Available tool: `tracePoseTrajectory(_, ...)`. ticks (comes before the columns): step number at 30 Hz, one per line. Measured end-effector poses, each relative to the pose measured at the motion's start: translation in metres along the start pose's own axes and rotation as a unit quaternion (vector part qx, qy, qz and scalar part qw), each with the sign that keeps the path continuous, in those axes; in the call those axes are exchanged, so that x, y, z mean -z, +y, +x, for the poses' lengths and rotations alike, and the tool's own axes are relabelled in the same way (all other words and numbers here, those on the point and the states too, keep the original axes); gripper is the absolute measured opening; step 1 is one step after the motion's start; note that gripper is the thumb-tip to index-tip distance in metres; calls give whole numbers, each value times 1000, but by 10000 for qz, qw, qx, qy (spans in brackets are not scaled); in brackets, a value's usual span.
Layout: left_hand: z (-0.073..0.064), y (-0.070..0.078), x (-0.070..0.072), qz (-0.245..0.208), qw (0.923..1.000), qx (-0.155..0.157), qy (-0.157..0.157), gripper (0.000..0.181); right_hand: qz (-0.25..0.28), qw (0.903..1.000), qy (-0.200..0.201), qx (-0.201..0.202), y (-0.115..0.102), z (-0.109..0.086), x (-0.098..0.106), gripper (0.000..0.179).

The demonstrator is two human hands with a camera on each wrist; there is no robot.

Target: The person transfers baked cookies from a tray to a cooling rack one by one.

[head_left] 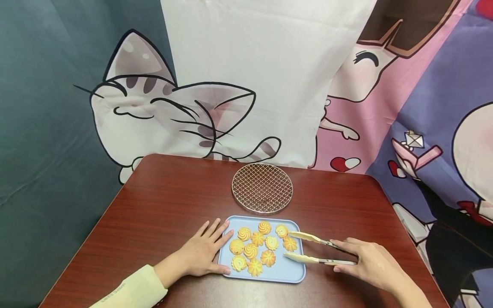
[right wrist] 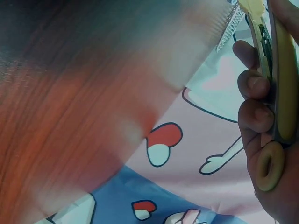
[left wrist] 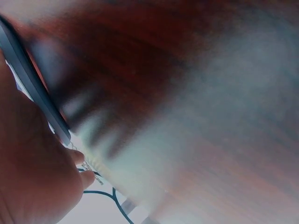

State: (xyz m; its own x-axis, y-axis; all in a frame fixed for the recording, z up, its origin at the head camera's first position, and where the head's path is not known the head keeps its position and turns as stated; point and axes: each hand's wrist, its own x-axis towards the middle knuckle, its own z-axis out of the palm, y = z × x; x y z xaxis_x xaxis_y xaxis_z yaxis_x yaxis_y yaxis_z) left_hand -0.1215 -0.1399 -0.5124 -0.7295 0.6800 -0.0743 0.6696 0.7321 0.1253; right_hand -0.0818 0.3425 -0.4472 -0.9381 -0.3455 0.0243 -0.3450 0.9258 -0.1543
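Note:
In the head view a pale blue tray (head_left: 285,273) lies on the table with several golden cookies (head_left: 255,267) spread over it. My left hand (head_left: 202,250) rests at the tray's left edge, fingers straight and spread, thumb at the near corner. My right hand (head_left: 371,261) grips a pair of tongs (head_left: 331,261) with cream tips. The tongs' arms are spread apart, tips over the tray's right side near a cookie (head_left: 289,244), with nothing pinched between them. In the right wrist view, fingers (right wrist: 256,114) curl round the tongs' handle (right wrist: 284,84).
A round wire rack (head_left: 262,188) lies behind the tray, close to the far edge of the dark red wooden table (head_left: 173,192). A cartoon-printed cloth (head_left: 269,51) hangs behind the table and along its sides.

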Motion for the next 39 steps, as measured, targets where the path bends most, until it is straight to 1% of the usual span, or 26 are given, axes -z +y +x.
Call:
tracePoseTrajectory(4,0,0,0,11,10000,-9,29,103,-88,9999,-45,68,-4,2,5,57)
tracePoseTrajectory(8,1,-1,-1,56,10000,-30,66,103,-95,9999,-2,135,-7,5,9,54)
tracePoseTrajectory(11,1,-1,-2,98,9999,-45,79,104,-94,9999,24,136,-9,6,11,53)
tracePoseTrajectory(13,1,-1,-2,102,9999,-44,73,104,-103,9999,-42,122,-10,8,12,53)
tracePoseTrajectory(18,1,-1,-2,49,10000,-36,47,103,-232,9995,3,206,-13,11,12,54)
tracePoseTrajectory(20,1,-1,-1,25,10000,-30,34,103,-293,9992,92,273,-14,12,13,53)
tracePoseTrajectory(25,1,-1,1,7,10000,-24,13,103,-364,9988,36,319,-17,14,15,50)
tracePoseTrajectory(28,1,-1,0,-46,10000,-48,5,103,-400,9984,27,411,-17,15,15,49)
tracePoseTrajectory(32,0,0,-1,-81,10000,-56,2,103,-408,9975,125,560,-15,13,12,48)
tracePoseTrajectory(39,1,1,-1,-107,9999,-34,15,103,-227,9989,184,355,-9,8,9,48)
